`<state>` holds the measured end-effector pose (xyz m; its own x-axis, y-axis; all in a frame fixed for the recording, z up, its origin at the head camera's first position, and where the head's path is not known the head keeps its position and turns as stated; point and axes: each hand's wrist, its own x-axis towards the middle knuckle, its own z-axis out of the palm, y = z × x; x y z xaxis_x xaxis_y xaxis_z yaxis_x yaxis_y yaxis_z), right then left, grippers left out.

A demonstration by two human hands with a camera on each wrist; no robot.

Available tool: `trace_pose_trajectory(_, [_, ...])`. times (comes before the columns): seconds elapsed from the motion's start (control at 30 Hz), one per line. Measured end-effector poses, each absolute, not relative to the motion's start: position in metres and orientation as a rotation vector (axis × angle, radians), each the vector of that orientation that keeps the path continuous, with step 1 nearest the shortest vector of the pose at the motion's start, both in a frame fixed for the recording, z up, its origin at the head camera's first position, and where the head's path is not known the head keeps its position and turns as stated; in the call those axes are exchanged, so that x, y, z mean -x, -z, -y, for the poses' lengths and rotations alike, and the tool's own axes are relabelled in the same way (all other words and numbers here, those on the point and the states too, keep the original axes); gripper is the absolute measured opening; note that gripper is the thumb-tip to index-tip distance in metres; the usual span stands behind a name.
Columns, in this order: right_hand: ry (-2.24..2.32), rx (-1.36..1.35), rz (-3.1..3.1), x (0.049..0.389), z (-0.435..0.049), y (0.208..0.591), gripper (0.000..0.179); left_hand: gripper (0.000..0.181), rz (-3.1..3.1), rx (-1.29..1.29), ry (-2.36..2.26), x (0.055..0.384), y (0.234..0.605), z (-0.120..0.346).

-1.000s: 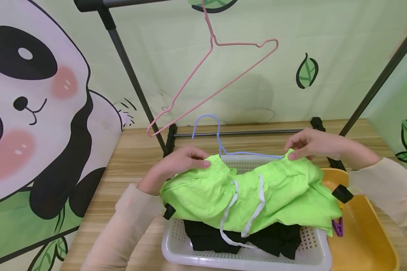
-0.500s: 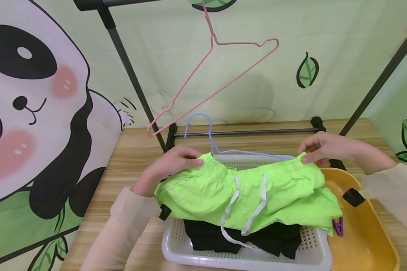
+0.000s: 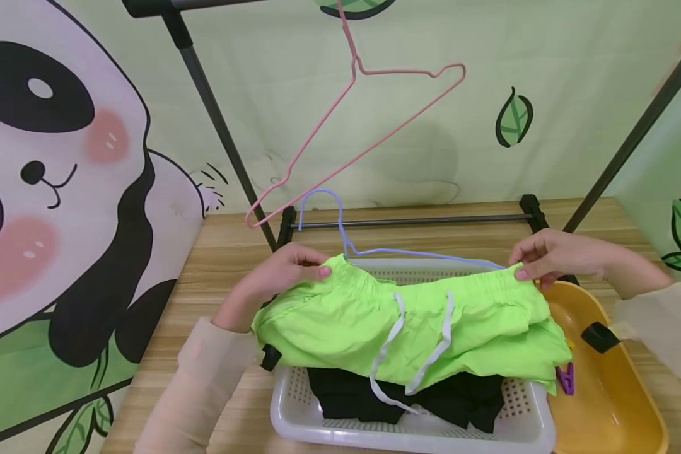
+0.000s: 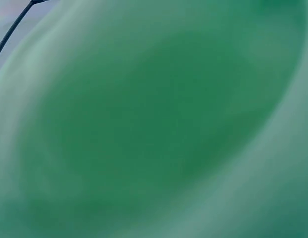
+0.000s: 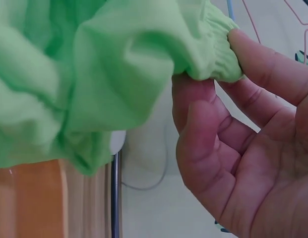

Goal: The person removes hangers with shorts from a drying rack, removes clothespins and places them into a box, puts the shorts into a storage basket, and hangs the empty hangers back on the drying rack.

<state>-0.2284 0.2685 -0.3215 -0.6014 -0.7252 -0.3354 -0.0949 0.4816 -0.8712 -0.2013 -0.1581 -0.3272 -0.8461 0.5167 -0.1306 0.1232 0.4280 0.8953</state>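
Note:
Neon green shorts (image 3: 420, 334) with white drawstrings hang between both hands, above a white basket (image 3: 408, 435). The left hand (image 3: 284, 271) pinches the left end of the elastic waistband. At the waistband's right end, the right hand (image 3: 567, 255) pinches the fabric between thumb and fingers, also plain in the right wrist view. A blue hanger (image 3: 342, 221) sticks up behind the waistband, its hook to the upper left; its lower part is hidden by the shorts. Blurred green fabric fills most of the left wrist view, so the left hand does not show there.
Black cloth (image 3: 454, 400) lies in the basket. To the right stands a yellow tray (image 3: 607, 403) with a purple clip (image 3: 565, 379). A pink hanger (image 3: 354, 148) hangs above, inside the black rack frame (image 3: 215, 120). A panda-printed wall is at the left.
The hands have moved apart, left hand leftward and right hand rightward, stretching the waistband wider and straighter. The blue hanger has shifted left. The basket and pink hanger stay put.

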Motion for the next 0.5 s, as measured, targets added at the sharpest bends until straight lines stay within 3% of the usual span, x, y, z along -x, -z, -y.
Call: trace_pose_trajectory(0.5, [1.147, 0.657, -1.932, 0.2229, -0.2697, 0.3321, 0.007, 0.020, -2.319, -0.519, -1.403, 0.2008, 0.3284, 0.1601])
